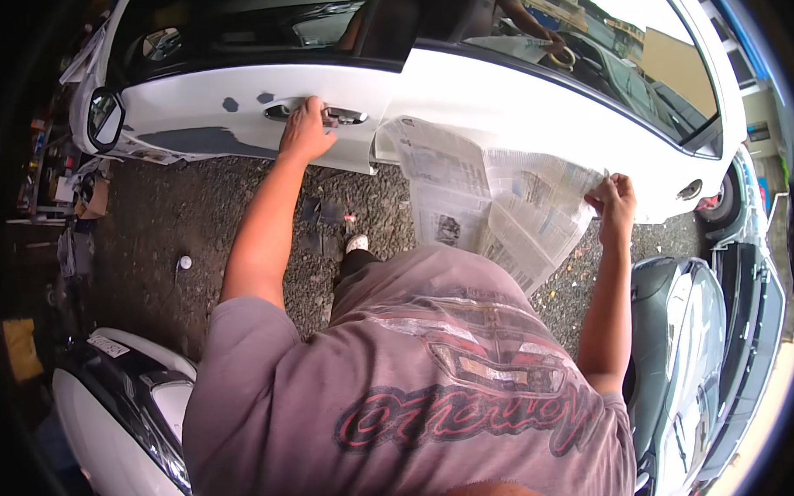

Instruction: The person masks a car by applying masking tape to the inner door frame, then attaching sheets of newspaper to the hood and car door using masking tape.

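Note:
My left hand (pixel 307 130) is closed round the chrome handle (pixel 350 117) of the white car door (pixel 208 93). Dark grey patches mark that door below and left of the handle. My right hand (pixel 616 207) pinches the right edge of a sheet of newspaper (pixel 492 201). The newspaper hangs spread below the rear door (pixel 515 113), its upper left corner close to the gap between the doors. A rear window (pixel 601 75) reflects an arm and a yellowish ring like a tape roll.
A gravel floor (pixel 169 221) lies under the car, with a small white round object (pixel 185 262) on it. A white vehicle (pixel 114 415) stands behind me at left, a dark car (pixel 680 352) at right. Cluttered shelves (pixel 54 181) line the far left.

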{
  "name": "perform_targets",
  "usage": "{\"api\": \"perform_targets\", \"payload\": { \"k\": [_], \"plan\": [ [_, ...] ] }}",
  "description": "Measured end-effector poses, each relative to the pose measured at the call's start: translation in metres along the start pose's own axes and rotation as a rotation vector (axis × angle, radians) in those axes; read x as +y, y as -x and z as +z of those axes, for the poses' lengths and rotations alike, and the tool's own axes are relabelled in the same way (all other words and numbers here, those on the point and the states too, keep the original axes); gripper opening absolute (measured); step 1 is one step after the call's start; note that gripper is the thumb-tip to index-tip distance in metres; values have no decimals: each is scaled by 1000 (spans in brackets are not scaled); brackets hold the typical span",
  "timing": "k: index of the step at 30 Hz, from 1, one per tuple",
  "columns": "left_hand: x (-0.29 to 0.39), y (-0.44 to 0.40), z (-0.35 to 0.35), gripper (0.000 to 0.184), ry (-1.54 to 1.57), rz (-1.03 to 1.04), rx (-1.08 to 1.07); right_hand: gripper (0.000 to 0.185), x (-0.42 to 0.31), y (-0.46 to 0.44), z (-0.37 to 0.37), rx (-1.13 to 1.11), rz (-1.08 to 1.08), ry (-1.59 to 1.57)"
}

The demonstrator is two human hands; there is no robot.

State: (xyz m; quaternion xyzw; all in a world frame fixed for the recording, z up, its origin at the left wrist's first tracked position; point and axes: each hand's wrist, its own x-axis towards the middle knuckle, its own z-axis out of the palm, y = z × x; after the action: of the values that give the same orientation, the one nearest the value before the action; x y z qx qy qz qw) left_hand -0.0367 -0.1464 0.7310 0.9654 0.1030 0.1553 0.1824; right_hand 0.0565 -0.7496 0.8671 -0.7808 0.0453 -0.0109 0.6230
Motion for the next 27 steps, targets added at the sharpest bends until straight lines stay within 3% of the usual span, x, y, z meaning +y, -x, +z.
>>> {"api": "perform_targets", "payload": {
  "k": [7, 10, 15, 17, 20, 21, 27],
  "plan": [
    [9, 114, -37, 52, 87, -39, 6, 3, 1, -20, 10, -104, -43, 19],
    [18, 161, -63, 48, 29, -124, -37, 3, 2, -24, 31, -222, -63, 47],
    [10, 238, -92, 45, -155, -25, 1, 4, -13, -31, 67, -331, -111, 44],
    [4, 268, -98, 52, -289, -145, -17, 4, -20, -34, 79, -382, -129, 41],
    [-38, 319, -99, 48, -307, -181, -121, 5, -39, -31, 97, -416, -142, 20],
    [-54, 333, -90, 52, -207, -211, 86, 5, -41, -34, 102, -437, -158, 26],
    [-72, 370, -162, 57, -260, -535, 262, 6, -43, -55, 144, -467, -173, -97]
  ]
}}
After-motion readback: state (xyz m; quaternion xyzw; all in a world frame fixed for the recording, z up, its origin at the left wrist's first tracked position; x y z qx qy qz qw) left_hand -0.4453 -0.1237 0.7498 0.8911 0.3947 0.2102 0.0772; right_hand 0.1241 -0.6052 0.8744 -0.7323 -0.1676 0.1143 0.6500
